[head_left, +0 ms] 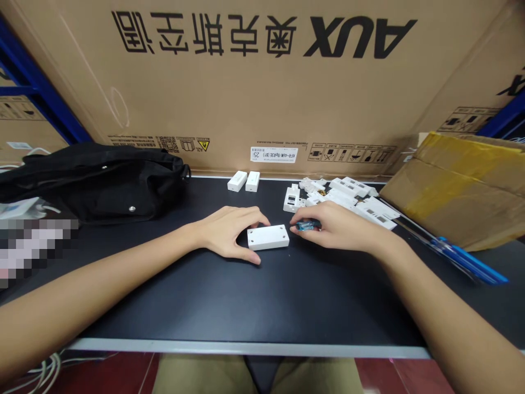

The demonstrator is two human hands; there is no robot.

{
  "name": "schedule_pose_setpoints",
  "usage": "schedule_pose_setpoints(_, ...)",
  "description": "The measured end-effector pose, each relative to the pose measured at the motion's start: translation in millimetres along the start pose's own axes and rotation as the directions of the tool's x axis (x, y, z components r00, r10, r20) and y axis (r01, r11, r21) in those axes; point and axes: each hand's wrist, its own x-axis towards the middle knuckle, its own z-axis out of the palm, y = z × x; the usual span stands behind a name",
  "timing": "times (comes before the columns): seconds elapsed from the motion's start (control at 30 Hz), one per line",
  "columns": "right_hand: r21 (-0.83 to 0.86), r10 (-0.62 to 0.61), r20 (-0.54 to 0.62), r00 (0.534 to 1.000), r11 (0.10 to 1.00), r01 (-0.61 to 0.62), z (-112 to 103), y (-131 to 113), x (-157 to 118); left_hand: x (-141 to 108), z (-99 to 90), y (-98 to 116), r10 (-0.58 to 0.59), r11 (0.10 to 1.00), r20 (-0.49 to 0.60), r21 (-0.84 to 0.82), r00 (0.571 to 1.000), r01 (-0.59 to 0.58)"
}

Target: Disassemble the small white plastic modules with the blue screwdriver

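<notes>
A white rectangular box (268, 237) with small dark holes at its corners lies on the dark table. My left hand (233, 232) is at its left end, thumb and fingers spread apart around that end. To the right of the box, my right hand (324, 225) is closed on a small bluish, shiny item (307, 225), mostly hidden by the fingers. Just behind my right hand stands a white housing (292, 198) with a dark window, next to a pile of white plastic parts (348, 196).
Two small white boxes (245, 181) stand near the table's back edge. A black bag (123, 183) lies at left. On the right are a taped cardboard box (463, 189) and blue-handled tools (471, 261). A large carton (246, 93) rises behind the table.
</notes>
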Motion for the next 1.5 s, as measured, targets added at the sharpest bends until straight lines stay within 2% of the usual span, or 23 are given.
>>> schedule_pose_setpoints(0.23,-0.018,-0.012,0.024,1.0,1.0,0.013,2.7,1.9,0.4,1.1,0.2,3.0,0.066,0.998,-0.044,0.006,0.997,-0.066)
schedule_pose_setpoints(0.33,-0.015,-0.024,0.014,1.0,1.0,0.024,0.1,5.0,-1.0,9.0,5.9,12.7,0.038,0.999,-0.085,0.03,0.996,-0.036)
schedule_pose_setpoints(0.43,0.01,-0.032,-0.058,0.998,0.999,0.033,-4.5,11.5,-3.3,23.7,15.4,26.7,0.027,0.998,-0.086,0.067,0.996,-0.021)
schedule_pose_setpoints(0.5,-0.004,-0.014,-0.172,0.985,1.0,0.014,-8.0,15.1,-5.5,34.9,21.2,34.6,0.089,0.995,-0.112,0.047,0.99,-0.084)
schedule_pose_setpoints(0.57,-0.025,0.035,-0.337,0.941,0.999,-0.046,-11.6,16.1,-8.1,44.9,25.3,39.3,0.149,0.988,-0.193,-0.009,0.97,-0.154)
schedule_pose_setpoints(0.63,-0.017,0.098,-0.492,0.865,0.992,-0.122,-15.2,14.7,-10.9,52.0,27.9,40.7,0.177,0.976,-0.286,-0.075,0.942,-0.207)
schedule_pose_setpoints(0.7,0.024,0.143,-0.572,0.807,0.987,-0.158,-18.3,12.2,-13.7,55.2,29.5,39.5,0.169,0.968,-0.337,-0.119,0.926,-0.22)
schedule_pose_setpoints(0.77,0.08,0.18,-0.591,0.786,0.983,-0.165,-20.0,10.0,-15.8,54.8,30.5,37.7,0.139,0.974,-0.348,-0.123,0.927,-0.192)
schedule_pose_setpoints(0.83,0.182,0.213,-0.587,0.781,0.975,-0.129,-19.9,8.7,-16.7,52.4,30.7,36.9,0.112,0.983,-0.344,-0.102,0.932,-0.155)
schedule_pose_setpoints(0.9,0.346,0.235,-0.573,0.785,0.938,-0.029,-18.2,7.4,-16.0,50.1,30.3,37.3,0.082,0.99,-0.352,-0.081,0.932,-0.118)
schedule_pose_setpoints(1.0,0.6,0.213,-0.565,0.797,0.769,0.22,-15.2,3.8,-14.2,49.1,29.7,38.1,0.025,0.995,-0.393,-0.076,0.919,-0.059)
schedule_pose_setpoints(1.07,0.689,0.201,-0.548,0.812,0.659,0.302,-13.7,0.8,-13.7,49.7,29.8,37.7,-0.015,0.996,-0.417,-0.088,0.909,-0.023)
schedule_pose_setpoints(1.1,0.709,0.199,-0.534,0.822,0.635,0.307,-13.1,-0.2,-13.8,50.0,30.1,37.3,-0.035,0.995,-0.426,-0.096,0.904,-0.007)
schedule_pose_setpoints(1.23,0.682,0.158,-0.492,0.856,0.681,0.267,-10.1,1.2,-14.1,51.2,31.4,35.7,-0.107,0.991,-0.458,-0.115,0.882,0.061)
schedule_pose_setpoints(1.43,0.571,0.1,-0.517,0.85,0.78,0.256,-10.8,0.0,-14.0,51.4,30.5,37.5,-0.157,0.986,-0.443,-0.121,0.883,0.114)
schedule_pose_setpoints(1.5,0.516,0.082,-0.498,0.864,0.828,0.219,-13.0,-5.9,-14.4,51.1,29.9,38.5,-0.164,0.985,-0.441,-0.113,0.883,0.127)
